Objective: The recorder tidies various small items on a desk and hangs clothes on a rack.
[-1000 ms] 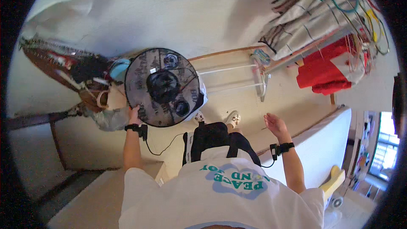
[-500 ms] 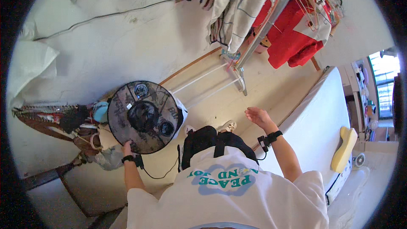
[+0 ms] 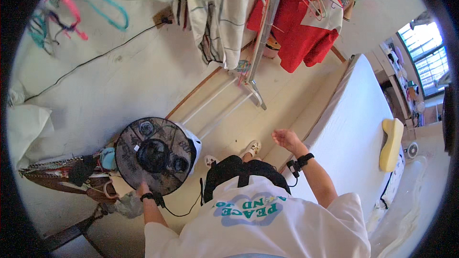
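My left hand (image 3: 143, 190) is at the near rim of a round, dark mesh-topped object (image 3: 128, 167), which has a large black round recess (image 3: 153, 155) in its middle and two smaller ones near its edge. The fingers there are blurred, so whether they grip the rim does not show. White material shows along the object's right side. My right hand (image 3: 287, 140) is held out over the floor, near a white slab-like surface, fingers apart and slightly bent, with nothing in it. Black bands with small devices are on both wrists.
A metal rack (image 3: 263, 33) bears striped trousers (image 3: 233, 19), red clothing (image 3: 291, 43) and several hangers. White floor bars (image 3: 210, 98) run towards the round object. Left of it is a heap of bags (image 3: 81, 172). On the white slab (image 3: 349, 110) at right lies a yellow object (image 3: 391, 144).
The view has turned, bringing more hangers in at the upper left. My left hand reaches slightly further over the round object's rim. My right hand's fingers are more bent.
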`<state>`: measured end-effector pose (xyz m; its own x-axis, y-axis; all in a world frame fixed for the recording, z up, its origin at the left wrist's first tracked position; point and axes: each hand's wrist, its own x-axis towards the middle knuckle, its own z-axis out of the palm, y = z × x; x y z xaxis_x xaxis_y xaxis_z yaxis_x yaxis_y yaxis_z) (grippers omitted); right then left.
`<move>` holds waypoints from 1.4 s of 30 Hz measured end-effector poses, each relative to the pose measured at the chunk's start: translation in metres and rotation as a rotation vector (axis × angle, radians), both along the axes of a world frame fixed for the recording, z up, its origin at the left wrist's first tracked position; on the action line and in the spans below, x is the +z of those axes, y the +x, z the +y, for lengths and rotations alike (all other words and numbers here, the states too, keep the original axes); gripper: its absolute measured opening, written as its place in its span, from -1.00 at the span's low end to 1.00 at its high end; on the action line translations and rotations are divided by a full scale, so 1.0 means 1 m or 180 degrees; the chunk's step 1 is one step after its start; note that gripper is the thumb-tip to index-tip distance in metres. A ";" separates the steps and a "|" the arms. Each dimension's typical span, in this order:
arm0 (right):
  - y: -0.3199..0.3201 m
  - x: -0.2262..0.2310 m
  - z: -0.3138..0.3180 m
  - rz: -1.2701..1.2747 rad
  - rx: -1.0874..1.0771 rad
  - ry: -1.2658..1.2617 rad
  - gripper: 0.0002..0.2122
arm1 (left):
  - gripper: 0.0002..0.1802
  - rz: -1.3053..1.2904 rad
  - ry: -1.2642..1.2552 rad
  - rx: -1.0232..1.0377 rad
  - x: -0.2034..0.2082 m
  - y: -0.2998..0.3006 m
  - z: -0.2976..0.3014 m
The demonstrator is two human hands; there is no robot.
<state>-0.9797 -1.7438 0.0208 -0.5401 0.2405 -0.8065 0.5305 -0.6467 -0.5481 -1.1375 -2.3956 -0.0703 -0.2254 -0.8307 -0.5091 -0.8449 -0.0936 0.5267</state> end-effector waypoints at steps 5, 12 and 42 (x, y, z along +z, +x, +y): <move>0.005 0.004 0.016 0.0344 -0.0204 0.0070 -0.75 | -0.41 -0.0389 0.0112 -0.1172 0.005 0.023 0.008; 0.013 0.003 0.048 0.0508 -0.0214 0.0269 -0.82 | -0.35 0.0607 -0.1306 -0.1494 -0.054 -0.017 0.088; 0.093 0.052 0.334 0.0103 -0.1682 0.1665 -0.77 | -0.63 0.1939 0.2108 -0.5921 0.153 -0.138 0.869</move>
